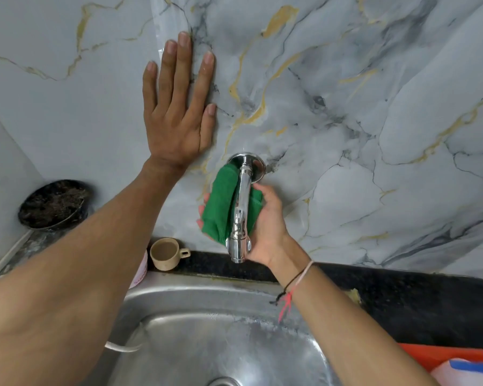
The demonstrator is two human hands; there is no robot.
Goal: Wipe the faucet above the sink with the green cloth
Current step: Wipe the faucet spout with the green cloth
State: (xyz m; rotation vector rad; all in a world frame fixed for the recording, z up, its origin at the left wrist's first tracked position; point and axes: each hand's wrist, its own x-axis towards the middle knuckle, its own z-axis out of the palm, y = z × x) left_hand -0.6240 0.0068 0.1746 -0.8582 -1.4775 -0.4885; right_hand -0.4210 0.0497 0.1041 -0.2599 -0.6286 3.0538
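A chrome faucet (241,207) sticks out of the marble wall above a steel sink (179,296). A green cloth (221,204) is cupped under and behind the faucet pipe, reaching up to its round wall flange. My right hand (268,227) holds the cloth from below, with fingers curled around it and the pipe. My left hand (176,107) lies flat on the wall up and to the left of the faucet, fingers spread, holding nothing.
A tan cup (166,253) stands on the dark counter ledge left of the faucet, beside a pink container (140,271). A dark bowl of soil-like matter (53,204) sits at far left. An orange item (441,355) and a white-blue bag (469,371) lie at lower right.
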